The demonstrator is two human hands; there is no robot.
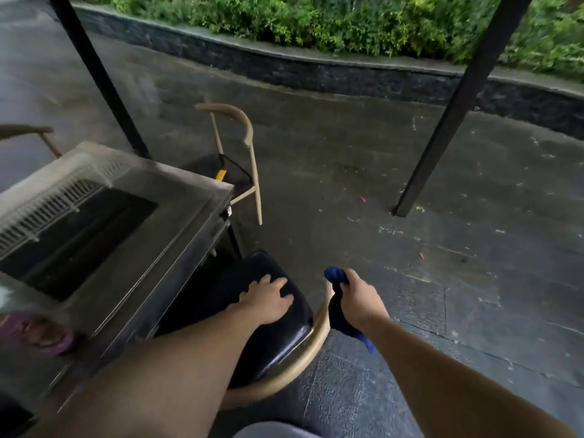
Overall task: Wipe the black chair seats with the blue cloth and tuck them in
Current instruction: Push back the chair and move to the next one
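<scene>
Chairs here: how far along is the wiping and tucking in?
Midway, it seems. The near black seat sits partly under the table; left hand rests on it, right hand grips the blue cloth. The far chair stands pulled out, still to do.

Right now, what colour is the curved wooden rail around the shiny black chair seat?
Light tan. The curved wooden backrest rail wraps the black padded seat, clearest in the head view.

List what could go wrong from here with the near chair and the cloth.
1. The blue cloth is bunched in the right hand, which grips the chair's wooden backrest; it may slip or drop.
2. The left hand lies flat on the black seat; pushing in could pinch fingers under the table.
</scene>
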